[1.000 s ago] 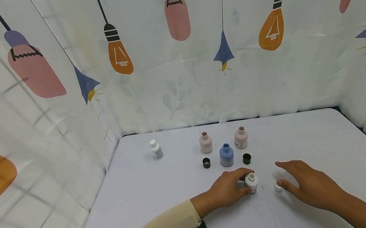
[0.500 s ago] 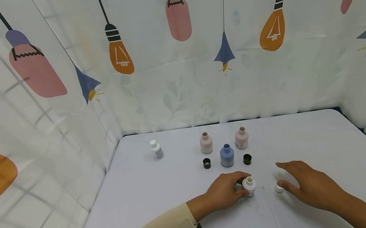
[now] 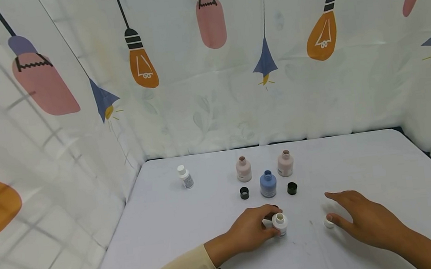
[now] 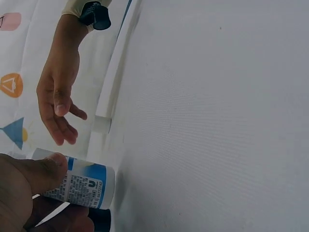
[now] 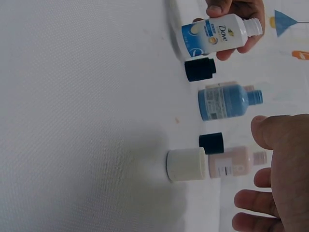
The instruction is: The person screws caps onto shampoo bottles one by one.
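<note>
My left hand (image 3: pixel 252 230) grips a small white Dove bottle (image 3: pixel 280 224) with an uncapped neck, thumb on one side and fingers on the other. In the right wrist view, the bottle's label (image 5: pixel 219 35) shows blue and white printing. Over to the right, my right hand (image 3: pixel 362 219) hovers with fingers spread and holds nothing. Close by its thumb, a white cap (image 3: pixel 328 223) sits on the table, partly covered by the thumb in the head view. Behind my left hand stands an open blue bottle (image 3: pixel 268 185).
Two open pale pink bottles, one left (image 3: pixel 243 171) and one right (image 3: pixel 285 165), stand behind the blue one. Left and right of it lie two black caps (image 3: pixel 244 193). A capped white bottle (image 3: pixel 186 178) stands farther left on the white table (image 3: pixel 162 229). Printed cloth surrounds the table.
My left hand has slid the white Dove bottle leftward and slightly nearer to me, to just in front of the blue bottle. My right hand has stayed almost still beside the white cap.
</note>
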Motion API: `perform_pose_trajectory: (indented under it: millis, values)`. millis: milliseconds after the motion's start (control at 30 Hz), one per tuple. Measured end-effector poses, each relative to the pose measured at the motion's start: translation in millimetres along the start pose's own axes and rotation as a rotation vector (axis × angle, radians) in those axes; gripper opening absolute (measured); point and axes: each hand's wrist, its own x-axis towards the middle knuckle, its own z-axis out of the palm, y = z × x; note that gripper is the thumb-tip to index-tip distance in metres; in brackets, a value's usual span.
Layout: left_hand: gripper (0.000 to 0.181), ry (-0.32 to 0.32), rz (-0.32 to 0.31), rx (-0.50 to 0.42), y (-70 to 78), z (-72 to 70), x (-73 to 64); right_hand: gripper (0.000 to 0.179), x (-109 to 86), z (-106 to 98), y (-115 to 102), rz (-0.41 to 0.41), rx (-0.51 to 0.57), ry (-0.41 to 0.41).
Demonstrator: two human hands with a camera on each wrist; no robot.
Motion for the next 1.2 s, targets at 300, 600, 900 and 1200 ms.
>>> perform_pose_trajectory:
  millis: [300,600,900,1200]
  values:
    - [0.048,0.008,-0.042,-0.046,-3.0,-10.2,-10.2,0.064,-0.1,1.5,1.2,-0.002,0.016,-0.013]
    - [0.049,-0.004,-0.059,-0.076,-7.6,-9.2,-12.8,0.063,-1.4,4.7,1.7,-0.011,0.039,-0.008]
    - [0.048,-0.008,-0.057,-0.083,-11.0,-5.5,-13.6,0.063,-1.6,10.7,2.4,-0.007,0.042,-0.030]
    - [0.051,-0.018,-0.044,-0.046,-12.5,-4.9,-13.4,0.065,-1.1,15.8,3.9,-0.008,0.036,-0.046]
